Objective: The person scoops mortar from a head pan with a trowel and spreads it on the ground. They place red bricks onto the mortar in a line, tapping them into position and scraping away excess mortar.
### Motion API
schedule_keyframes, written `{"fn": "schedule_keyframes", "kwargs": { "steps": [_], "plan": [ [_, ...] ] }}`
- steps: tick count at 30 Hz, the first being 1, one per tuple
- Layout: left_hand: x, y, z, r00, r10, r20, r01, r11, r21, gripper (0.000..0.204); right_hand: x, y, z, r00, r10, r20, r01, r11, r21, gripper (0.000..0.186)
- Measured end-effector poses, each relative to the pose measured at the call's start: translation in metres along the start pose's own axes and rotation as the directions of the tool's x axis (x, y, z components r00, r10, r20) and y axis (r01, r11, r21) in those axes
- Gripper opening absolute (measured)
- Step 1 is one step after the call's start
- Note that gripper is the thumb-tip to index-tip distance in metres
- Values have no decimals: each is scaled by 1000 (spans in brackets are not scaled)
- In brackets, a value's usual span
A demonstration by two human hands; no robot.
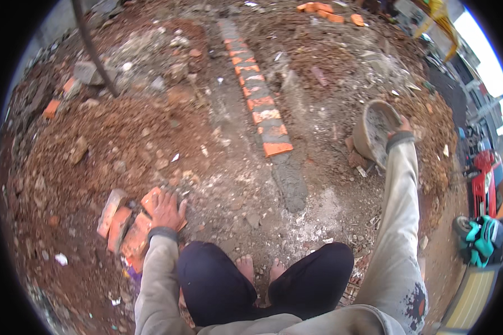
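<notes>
My left hand (166, 210) is over an orange brick (149, 202) on the ground, fingers across its top and thumb to the right. Several more bricks (120, 226) lie loosely piled beside it. Farther right, my right hand (399, 128) grips the rim of a round bucket (363, 134), which tilts and has grey mortar (379, 125) inside. Ahead of my feet runs a line of bricks (267, 115) with mortar between them. A strip of wet mortar (290, 187) extends from its near end toward me.
Reddish soil mounds (112, 139) with stones rise on the left, near a dark pole (89, 47). Loose bricks (321, 10) lie at the far end. A red vehicle (483, 184) and a teal motorbike (480, 243) stand at the right edge. My bare feet (246, 267) are between my knees.
</notes>
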State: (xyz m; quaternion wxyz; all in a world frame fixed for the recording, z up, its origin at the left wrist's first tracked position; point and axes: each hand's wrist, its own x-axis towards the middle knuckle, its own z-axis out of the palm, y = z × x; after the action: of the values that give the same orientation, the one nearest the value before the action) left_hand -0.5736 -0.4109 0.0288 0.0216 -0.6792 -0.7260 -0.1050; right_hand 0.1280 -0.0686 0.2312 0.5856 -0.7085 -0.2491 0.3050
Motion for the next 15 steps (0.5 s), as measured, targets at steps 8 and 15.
{"fn": "schedule_keyframes", "kwargs": {
  "steps": [8,15],
  "plan": [
    [10,-7,-15,1000,25,18,-26,995,96,41,-190,-78,16,918,-114,380,-65,901,428,38],
    [8,2,-16,999,19,37,-23,992,120,40,-358,-39,58,701,101,706,-499,777,384,37]
  ]
}}
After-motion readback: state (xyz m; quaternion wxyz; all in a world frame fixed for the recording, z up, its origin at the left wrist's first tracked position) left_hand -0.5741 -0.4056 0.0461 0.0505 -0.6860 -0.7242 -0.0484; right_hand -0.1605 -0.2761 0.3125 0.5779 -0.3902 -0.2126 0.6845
